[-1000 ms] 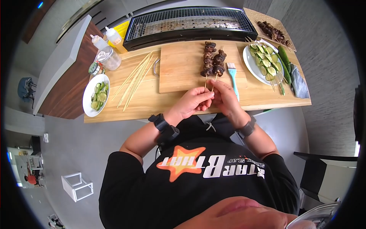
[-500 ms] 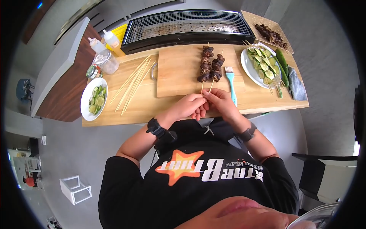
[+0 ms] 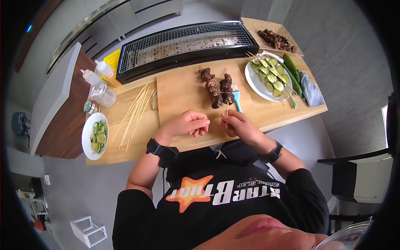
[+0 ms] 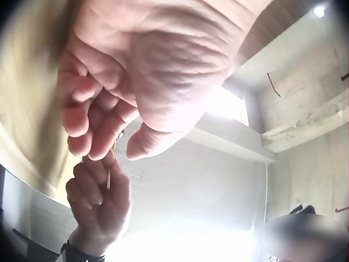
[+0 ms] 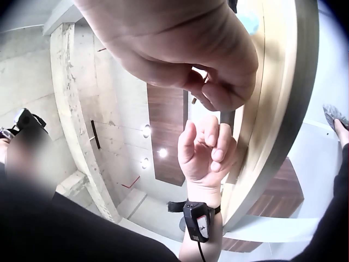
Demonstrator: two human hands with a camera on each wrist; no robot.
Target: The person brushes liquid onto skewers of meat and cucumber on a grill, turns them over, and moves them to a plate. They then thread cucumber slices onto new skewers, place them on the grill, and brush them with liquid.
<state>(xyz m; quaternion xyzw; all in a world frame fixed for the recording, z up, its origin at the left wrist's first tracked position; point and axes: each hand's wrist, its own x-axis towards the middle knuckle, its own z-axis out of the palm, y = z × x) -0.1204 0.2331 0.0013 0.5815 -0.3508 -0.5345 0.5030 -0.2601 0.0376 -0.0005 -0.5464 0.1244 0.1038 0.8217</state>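
Two meat skewers [image 3: 211, 88], threaded with dark browned chunks, overlap the wooden cutting board [image 3: 177, 93] in the head view. My right hand [image 3: 241, 126] pinches the bare lower ends of both sticks between thumb and fingers. Just left of it, my left hand [image 3: 191, 124] holds nothing, its fingers loosely bent near the board's front edge. The left wrist view shows this empty left hand [image 4: 158, 65] large, with the right hand [image 4: 106, 199] and a thin stick end below it. Behind the right skewer lies a turquoise basting brush [image 3: 237, 100], partly covered.
A long black grill [image 3: 187, 54] spans the back. Bare bamboo sticks [image 3: 133, 116] and a white bowl of cucumber slices [image 3: 86, 139] lie left. At right are a plate of cucumber skewers [image 3: 254, 83], whole cucumbers [image 3: 290, 62], a grey cloth [image 3: 311, 91] and more meat [image 3: 277, 39].
My hands were together at the stick ends; the left hand has let go and moved left. The right hand keeps both skewers, whose tops now lean left. The head view has turned slightly.
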